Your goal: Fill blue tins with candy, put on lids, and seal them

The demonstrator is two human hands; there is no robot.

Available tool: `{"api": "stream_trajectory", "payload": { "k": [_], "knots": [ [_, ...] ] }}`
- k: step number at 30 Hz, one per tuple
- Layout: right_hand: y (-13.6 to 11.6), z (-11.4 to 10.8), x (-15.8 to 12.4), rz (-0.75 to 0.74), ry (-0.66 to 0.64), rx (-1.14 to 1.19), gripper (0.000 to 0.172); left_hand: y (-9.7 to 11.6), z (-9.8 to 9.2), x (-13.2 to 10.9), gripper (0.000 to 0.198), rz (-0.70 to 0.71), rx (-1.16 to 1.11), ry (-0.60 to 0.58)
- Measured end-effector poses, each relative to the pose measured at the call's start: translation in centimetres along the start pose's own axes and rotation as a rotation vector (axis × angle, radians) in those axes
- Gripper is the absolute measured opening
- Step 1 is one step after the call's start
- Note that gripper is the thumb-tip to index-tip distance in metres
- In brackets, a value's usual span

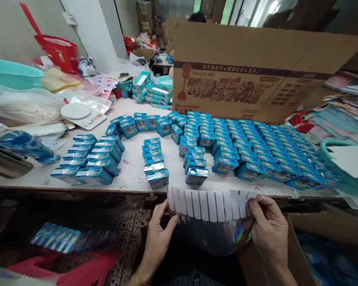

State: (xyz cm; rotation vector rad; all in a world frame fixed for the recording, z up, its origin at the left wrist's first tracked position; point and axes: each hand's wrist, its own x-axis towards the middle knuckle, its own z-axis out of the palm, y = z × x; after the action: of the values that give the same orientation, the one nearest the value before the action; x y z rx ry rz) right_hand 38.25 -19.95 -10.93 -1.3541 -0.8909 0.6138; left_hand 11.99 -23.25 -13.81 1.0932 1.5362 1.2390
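A glossy sheet of stickers, with a row of pale strips along its upper part, curves between my two hands just below the table edge. My left hand grips its left end, thumb resting on the face. The right end is pinched by my right hand, thumb in front. Beyond the sheet, a short column of small blue boxes stands closest to it on the table. Another column of blue boxes stands a little to the left.
Rows of blue boxes fill the right side. More blue boxes stand left, near a blue bottle and a white scale. A large carton rises behind. A teal basin sits far right; a red stool is below.
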Motion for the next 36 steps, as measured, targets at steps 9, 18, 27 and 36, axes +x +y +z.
{"api": "stream_trajectory", "payload": {
  "k": [9,18,27,36],
  "knots": [
    [-0.3,0.7,-1.6,-0.138,0.167,-0.135,0.027,-0.9,2.4,-2.3,0.086,-0.07,-0.016,0.005],
    [0.8,1.2,-2.1,-0.413,0.144,-0.269,0.014,-2.4,3.1,-2.6,0.115,-0.299,-0.253,-0.081],
    [1.0,1.5,-2.5,-0.575,0.106,-0.307,0.009,-2.3,3.0,-3.4,0.098,-0.352,-0.345,-0.056],
    [0.2,1.5,-3.5,-0.561,-0.006,-0.22,0.015,-4.5,3.3,-1.2,0.106,-0.506,-0.329,-0.001]
  ]
}}
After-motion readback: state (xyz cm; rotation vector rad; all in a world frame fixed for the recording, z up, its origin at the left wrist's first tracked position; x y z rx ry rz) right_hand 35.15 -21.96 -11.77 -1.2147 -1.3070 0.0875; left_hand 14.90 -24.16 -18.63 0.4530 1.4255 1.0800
